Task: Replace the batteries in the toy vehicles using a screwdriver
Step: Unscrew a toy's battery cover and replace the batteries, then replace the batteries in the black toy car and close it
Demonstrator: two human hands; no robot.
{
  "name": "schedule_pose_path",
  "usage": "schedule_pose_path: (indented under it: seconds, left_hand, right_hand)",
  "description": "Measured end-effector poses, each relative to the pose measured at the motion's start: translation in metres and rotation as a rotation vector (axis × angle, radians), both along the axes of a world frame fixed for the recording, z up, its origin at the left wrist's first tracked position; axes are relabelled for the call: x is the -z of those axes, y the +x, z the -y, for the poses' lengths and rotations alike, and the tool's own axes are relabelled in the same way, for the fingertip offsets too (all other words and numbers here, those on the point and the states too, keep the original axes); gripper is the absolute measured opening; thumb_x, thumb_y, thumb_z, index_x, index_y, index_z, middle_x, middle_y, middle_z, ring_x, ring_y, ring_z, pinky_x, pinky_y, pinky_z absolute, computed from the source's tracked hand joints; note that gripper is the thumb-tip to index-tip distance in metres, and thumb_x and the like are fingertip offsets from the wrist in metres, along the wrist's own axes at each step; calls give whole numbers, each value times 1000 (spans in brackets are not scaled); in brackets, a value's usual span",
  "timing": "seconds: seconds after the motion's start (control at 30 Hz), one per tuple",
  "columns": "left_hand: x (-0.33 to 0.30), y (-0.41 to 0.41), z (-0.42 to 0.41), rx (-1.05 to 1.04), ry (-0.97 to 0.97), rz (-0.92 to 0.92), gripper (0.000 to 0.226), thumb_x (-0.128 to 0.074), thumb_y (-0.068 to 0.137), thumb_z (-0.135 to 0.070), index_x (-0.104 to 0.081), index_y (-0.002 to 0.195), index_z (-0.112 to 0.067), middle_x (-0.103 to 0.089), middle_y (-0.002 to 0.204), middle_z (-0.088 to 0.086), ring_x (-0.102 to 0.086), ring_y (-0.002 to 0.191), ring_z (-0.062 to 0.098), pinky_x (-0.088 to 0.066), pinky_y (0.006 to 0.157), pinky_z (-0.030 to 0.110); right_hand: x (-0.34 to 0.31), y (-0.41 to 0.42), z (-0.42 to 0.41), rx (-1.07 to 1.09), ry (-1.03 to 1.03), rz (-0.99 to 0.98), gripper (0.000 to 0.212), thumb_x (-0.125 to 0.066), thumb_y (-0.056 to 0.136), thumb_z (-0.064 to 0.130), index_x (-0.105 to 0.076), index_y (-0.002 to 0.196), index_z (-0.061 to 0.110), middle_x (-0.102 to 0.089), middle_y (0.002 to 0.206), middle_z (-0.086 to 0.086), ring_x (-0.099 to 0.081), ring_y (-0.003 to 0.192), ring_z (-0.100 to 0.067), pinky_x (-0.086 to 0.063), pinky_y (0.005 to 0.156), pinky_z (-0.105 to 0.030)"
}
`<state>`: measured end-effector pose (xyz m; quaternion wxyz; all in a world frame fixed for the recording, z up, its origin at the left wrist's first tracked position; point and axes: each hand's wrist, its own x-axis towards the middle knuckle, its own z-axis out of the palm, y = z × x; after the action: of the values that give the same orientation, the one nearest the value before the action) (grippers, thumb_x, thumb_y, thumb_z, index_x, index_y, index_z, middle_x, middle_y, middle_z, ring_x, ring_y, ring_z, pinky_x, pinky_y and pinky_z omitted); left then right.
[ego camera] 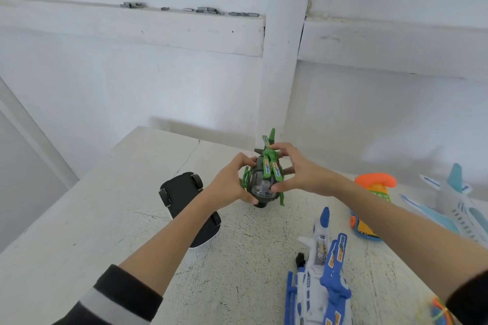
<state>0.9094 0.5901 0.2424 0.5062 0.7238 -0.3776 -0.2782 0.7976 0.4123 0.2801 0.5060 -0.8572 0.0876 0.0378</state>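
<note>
Table [79,232] carried everything. Green helicopter [265,179] sat mid-table, gripped on both sides, left hand [235,183] and right hand [293,169] curled round it, probably to flip it for the battery hatch. Upturned black car [184,200] just left of it; blue helicopter [322,272] nearer me. No screwdriver visible.

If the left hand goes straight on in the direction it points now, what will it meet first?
The left hand points forward and to the right, and it already grips the green toy helicopter, so that toy is first in its line. Beyond it comes the right hand, holding the other side. Depth is hard to judge.
</note>
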Motion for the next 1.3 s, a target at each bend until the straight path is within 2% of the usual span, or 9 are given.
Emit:
schedule_pose_path:
  seconds: [0.1,0.2,0.37,0.63,0.8,0.97,1.13,1.23,1.3]
  left_hand:
    - [4,1,-1,10,44,74,73,-85,57,5,-43,109,-24,-49,130,-12,-60,110,21,-54,80,35]
    - [9,0,-4,9,38,52,72,-84,63,5,-43,111,-29,-47,131,-13,-58,111,19,-52,79,19]
    - [9,-2,-7,-3,48,24,83,-83,70,3,-39,135,-25,-44,135,-10,-52,119,14,-47,95,26]
    - [3,-8,-9,-3,84,16,85,-82,71,2,-41,140,-27,-47,132,-14,-59,107,22,-52,80,24]
    - [5,-7,-9,-8,89,14,84,-82,72,0,-41,141,-26,-46,141,-7,-56,115,26,-51,92,34]
    - [-2,-11,-15,-75,140,79,84,-80,77,-7,-35,147,-21,-34,152,-2,-34,137,21,-35,109,39]
    - [-35,-13,-51,-257,-69,145,64,-76,82,-8,-46,137,-26,-41,147,-6,-39,133,15,-36,108,32]
    - [-48,-16,-85,-402,-216,204,54,-71,85,-4,-51,129,-28,-49,139,-9,-45,128,9,-41,101,25]
    - [-45,-20,-109,-521,-266,233,51,-69,86,-3,-53,125,-30,-49,137,-11,-45,126,7,-42,100,25]
  right_hand:
    - [3,3,-1,-25,-112,-8,87,-81,70,15,-24,132,36,-28,131,-2,-42,119,-22,-45,98,-32]
    - [7,5,-4,-71,-233,-21,93,-80,71,20,-18,139,33,-23,134,-1,-31,127,-20,-32,109,-36]
    - [6,5,-10,-45,-333,-48,95,-74,77,29,-8,146,34,-25,138,-6,-35,126,-23,-31,109,-34]
    - [6,2,-12,-22,-373,-45,98,-77,74,32,-11,146,35,-31,139,-9,-38,127,-24,-36,107,-39]
    - [3,-2,-16,-23,-374,-58,97,-75,75,33,-9,146,35,-30,140,-8,-38,127,-25,-36,107,-38]
    - [-13,-6,-21,-50,-410,-152,105,-73,78,32,6,147,31,-15,145,-8,-26,134,-30,-26,110,-39]
    - [-56,-6,-38,-42,-836,9,108,-79,70,21,-2,146,31,-20,135,-7,-26,120,-26,-38,97,-44]
    - [-76,-1,-61,-131,-816,88,97,-65,71,1,-10,144,34,-23,130,-4,-27,112,-22,-42,90,-40]
    - [-81,4,-80,-218,-663,100,88,-61,76,0,-15,142,35,-26,128,-1,-30,112,-21,-44,89,-36]
